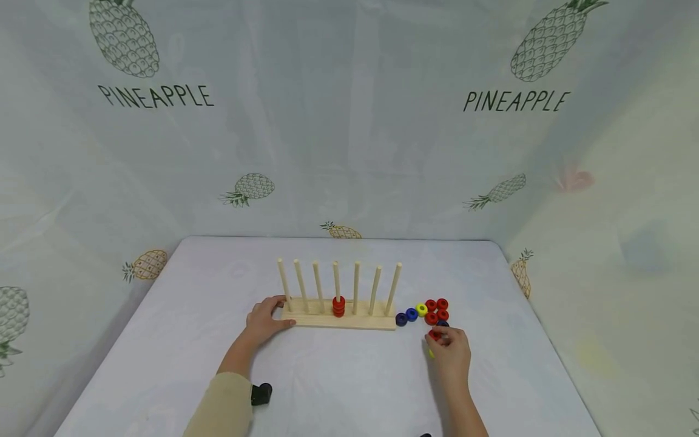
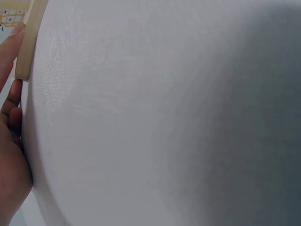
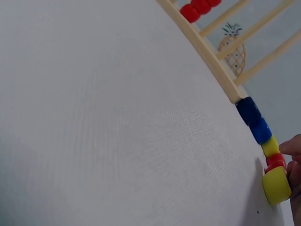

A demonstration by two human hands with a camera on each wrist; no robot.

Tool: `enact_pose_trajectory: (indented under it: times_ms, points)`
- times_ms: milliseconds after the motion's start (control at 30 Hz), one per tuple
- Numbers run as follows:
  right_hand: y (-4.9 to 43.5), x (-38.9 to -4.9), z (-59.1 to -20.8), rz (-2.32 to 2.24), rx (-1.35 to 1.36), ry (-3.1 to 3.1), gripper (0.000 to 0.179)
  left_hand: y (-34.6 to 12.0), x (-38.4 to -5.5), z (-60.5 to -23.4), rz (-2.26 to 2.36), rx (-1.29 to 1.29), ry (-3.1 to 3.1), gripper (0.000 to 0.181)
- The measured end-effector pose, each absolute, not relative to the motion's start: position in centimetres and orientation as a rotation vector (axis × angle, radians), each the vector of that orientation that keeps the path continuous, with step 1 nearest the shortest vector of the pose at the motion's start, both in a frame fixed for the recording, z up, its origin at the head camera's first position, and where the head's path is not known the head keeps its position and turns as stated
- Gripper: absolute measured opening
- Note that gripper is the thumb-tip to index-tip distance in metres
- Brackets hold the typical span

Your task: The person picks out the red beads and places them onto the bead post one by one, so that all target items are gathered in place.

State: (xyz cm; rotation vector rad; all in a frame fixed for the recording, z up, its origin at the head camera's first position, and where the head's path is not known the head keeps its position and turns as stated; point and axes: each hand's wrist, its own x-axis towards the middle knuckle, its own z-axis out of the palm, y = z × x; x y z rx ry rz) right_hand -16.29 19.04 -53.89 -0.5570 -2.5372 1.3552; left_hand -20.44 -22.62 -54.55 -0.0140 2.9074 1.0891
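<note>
A wooden peg rack point(image 1: 349, 321) with several upright pegs stands on the table. Red ring beads point(image 1: 338, 307) are stacked on its middle peg. My left hand point(image 1: 266, 320) grips the rack's left end, thumb along the front edge and fingers behind; in the left wrist view its fingers lie at the rack's end point(image 2: 29, 52). To the right of the rack, my right hand point(image 1: 452, 353) pinches a red ring bead point(image 1: 434, 334) between thumb and fingertips. A yellow bead point(image 3: 276, 186) sits close by those fingers, mostly hidden under the hand in the head view.
Beside the rack's right end lie a dark blue bead point(image 1: 401, 319), a blue bead point(image 1: 412, 314), a yellow bead point(image 1: 422, 309) and several red beads point(image 1: 442, 303). Another dark blue bead point(image 1: 443, 324) is just behind the right hand. A black object point(image 1: 261, 394) shows by the left sleeve.
</note>
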Motion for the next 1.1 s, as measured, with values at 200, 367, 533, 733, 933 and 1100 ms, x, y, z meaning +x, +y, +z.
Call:
enact_pose_trajectory:
  times_ms: [200,367,533,733,933,1100]
  points:
    - [18.97,-16.44,-53.75,1.314,-0.516,-2.546,0.021,-22.72,-20.29,-54.43,1.12,-0.002,2.896,0.071]
    - [18.93,-16.39,-53.79,1.294,-0.496,-2.558,0.021,-22.76,-20.25,-54.53,1.128,-0.006,2.888,0.071]
    - [18.76,-16.43,-53.96,1.294,-0.518,-2.557,0.022,-22.71,-20.23,-54.44,1.134,-0.001,2.898,0.07]
    - [18.6,-16.49,-54.31,1.275,-0.53,-2.552,0.022,-22.62,-20.11,-54.37,1.136,0.004,2.903,0.07]
    - [18.63,-16.4,-54.29,1.28,-0.533,-2.552,0.022,-22.63,-20.15,-54.61,1.14,0.004,2.899,0.071]
    - [18.71,-16.32,-54.13,1.292,-0.523,-2.56,0.022,-22.64,-20.22,-54.66,1.137,-0.003,2.901,0.07]
